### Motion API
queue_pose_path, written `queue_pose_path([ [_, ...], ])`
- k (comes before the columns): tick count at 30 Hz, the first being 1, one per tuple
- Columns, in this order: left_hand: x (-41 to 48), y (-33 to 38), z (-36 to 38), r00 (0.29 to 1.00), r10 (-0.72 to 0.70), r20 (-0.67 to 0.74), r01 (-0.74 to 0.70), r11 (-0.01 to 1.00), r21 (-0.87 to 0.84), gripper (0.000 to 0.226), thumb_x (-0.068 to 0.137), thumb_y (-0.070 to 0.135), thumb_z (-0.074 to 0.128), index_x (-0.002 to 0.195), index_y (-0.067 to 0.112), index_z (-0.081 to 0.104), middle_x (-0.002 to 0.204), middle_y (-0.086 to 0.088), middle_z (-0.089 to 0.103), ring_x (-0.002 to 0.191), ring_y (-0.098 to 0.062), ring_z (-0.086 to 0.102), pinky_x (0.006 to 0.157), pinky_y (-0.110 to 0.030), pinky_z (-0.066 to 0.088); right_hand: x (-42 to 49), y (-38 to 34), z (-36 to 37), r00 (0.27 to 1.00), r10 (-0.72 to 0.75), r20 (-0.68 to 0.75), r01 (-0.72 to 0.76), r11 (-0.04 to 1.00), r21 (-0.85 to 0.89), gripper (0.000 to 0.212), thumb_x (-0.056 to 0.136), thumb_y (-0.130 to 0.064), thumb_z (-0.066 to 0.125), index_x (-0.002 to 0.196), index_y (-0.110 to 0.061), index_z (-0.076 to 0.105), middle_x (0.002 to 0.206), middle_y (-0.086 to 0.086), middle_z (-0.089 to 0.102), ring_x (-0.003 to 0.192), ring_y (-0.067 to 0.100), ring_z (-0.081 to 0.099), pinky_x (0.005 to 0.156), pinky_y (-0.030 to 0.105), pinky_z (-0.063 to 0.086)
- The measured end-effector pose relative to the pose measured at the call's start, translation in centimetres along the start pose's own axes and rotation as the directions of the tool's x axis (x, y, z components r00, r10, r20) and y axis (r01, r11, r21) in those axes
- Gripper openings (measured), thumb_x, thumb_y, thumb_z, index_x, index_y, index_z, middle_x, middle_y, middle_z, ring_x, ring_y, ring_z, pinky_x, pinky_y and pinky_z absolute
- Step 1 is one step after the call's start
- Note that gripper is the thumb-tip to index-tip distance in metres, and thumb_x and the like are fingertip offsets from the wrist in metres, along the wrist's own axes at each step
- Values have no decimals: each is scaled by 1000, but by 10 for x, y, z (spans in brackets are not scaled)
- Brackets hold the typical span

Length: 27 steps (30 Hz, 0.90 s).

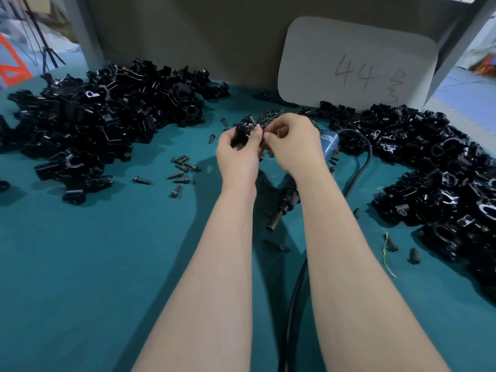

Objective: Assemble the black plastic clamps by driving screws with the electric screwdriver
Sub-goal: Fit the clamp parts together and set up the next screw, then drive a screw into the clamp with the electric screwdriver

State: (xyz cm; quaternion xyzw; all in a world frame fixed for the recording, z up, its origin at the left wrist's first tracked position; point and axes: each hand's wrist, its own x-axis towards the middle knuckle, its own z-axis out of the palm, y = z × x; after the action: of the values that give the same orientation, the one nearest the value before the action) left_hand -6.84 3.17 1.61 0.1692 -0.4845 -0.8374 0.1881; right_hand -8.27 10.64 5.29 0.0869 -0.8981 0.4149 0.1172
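Note:
My left hand (237, 151) grips a black plastic clamp (245, 130) and holds it up above the middle of the teal table (94, 264). My right hand (292, 142) is right beside it, its curled fingers pinching something small against the clamp; what it pinches is hidden. The electric screwdriver (328, 143) lies on the table under my right wrist, its blue body at the far end and its black bit end (281, 210) pointing toward me. Loose black screws (181, 169) lie scattered left of my hands.
A large heap of black clamps (102, 114) fills the back left, and another heap (442, 178) runs down the right side. A small pile of screws (268, 116) lies behind my hands. The screwdriver's black cable (295, 296) runs toward me. A white card marked 44 (357, 65) leans at the back.

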Motion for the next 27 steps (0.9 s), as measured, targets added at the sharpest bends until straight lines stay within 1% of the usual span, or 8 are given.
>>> queue_pose_path([
  [4,2,-1,-3,996,16,-86,-12,999,43,24,90,16,67,111,8,58,107,-9,67,103,-25,66,95,-41,53,-2,-1,14,999,-22,-36,19,997,-77,12,95,-22,57,99,-14,64,94,0,61,80,12,50,65,16,31],
  [7,3,-1,-3,992,50,-118,-39,995,93,22,90,18,67,109,12,57,109,-9,67,104,-26,66,96,-43,51,0,-2,17,1000,-19,16,21,992,-124,16,94,-16,55,107,-11,63,106,7,64,89,19,56,76,25,43],
  [9,2,-1,-1,992,74,-106,-62,992,109,19,90,18,66,106,13,57,109,-11,68,103,-28,66,95,-44,51,0,-2,18,1000,-4,12,5,989,-146,18,95,-18,55,107,-8,62,107,11,64,93,24,60,81,33,49],
  [12,-2,-1,2,990,130,-54,-120,980,158,16,90,17,66,103,16,56,106,-11,69,101,-26,66,96,-44,51,-1,2,18,1000,14,-7,-15,978,-209,30,99,-30,47,98,-4,62,96,12,65,83,27,59,71,33,47],
  [17,-2,-4,2,985,165,-43,-152,965,214,17,90,18,66,102,18,54,107,-8,69,101,-22,65,97,-41,49,-1,5,8,998,38,58,-25,974,-223,35,101,-30,43,73,-12,52,82,10,60,75,25,54,64,25,35],
  [19,-2,-4,1,987,148,-57,-133,969,209,15,89,19,67,95,22,53,106,-9,69,101,-23,65,97,-41,49,0,2,5,994,49,96,-27,975,-220,24,98,-26,50,86,-11,63,87,9,64,77,21,55,65,23,37],
  [21,-2,-4,2,989,139,-56,-125,970,208,16,89,20,68,92,25,52,105,-9,69,100,-24,65,96,-42,50,1,-1,4,994,51,97,-26,972,-235,16,95,-15,53,100,-7,65,95,11,67,79,22,55,65,24,39],
  [27,0,-3,1,987,156,-31,-146,965,217,22,88,17,69,104,15,55,104,-10,69,99,-24,66,96,-41,51,-4,3,9,989,6,151,39,954,-296,18,98,-11,41,107,-6,55,104,13,62,82,23,47,68,29,34],
])
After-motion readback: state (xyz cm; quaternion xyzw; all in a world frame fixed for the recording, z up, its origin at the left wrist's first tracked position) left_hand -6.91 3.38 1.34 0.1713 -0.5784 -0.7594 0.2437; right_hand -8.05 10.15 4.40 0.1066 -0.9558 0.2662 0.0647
